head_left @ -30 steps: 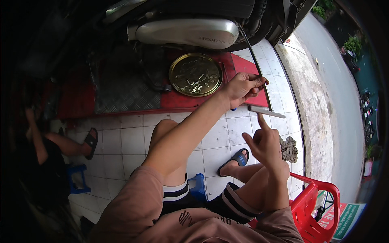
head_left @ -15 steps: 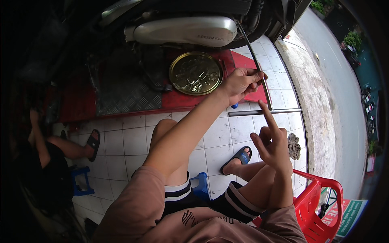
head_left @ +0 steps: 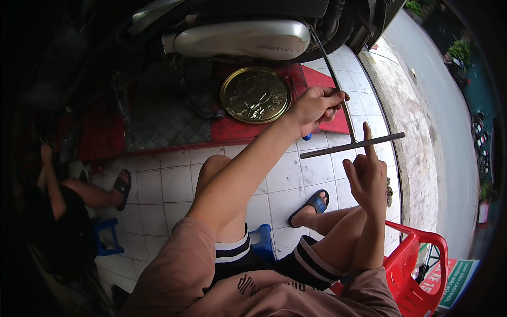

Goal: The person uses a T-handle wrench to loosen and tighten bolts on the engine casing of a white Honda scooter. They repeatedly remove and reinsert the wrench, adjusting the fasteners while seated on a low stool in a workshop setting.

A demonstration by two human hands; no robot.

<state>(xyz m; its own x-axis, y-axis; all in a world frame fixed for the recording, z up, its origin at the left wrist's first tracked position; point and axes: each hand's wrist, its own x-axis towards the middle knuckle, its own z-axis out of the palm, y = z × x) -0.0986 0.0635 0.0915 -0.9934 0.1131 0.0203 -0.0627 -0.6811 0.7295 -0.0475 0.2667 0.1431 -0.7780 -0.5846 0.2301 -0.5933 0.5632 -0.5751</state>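
Observation:
My left hand [head_left: 316,112] is closed round the shaft of a T-handle wrench [head_left: 330,150]. The shaft runs away from me to the motorbike, beside the right end of its silver muffler-like cover [head_left: 243,40]; its far tip is hidden among dark parts. At the near end the crossbar lies slightly tilted, right end higher in the picture. My right hand [head_left: 368,177] holds nothing. Its index finger is stretched out against the crossbar's right half, while the other fingers are loosely curled.
A round gold tray [head_left: 231,108] with small metal parts sits on the red lift platform [head_left: 185,149]. A person's arm [head_left: 51,171] and leg show at the left by a blue stool [head_left: 107,236]. A red plastic chair [head_left: 409,274] stands at right, near the road [head_left: 443,105].
The crossbar has turned from nearly level, its right end now higher and its left end lower. My right hand has moved up and right, its finger onto the bar. My left hand stays put.

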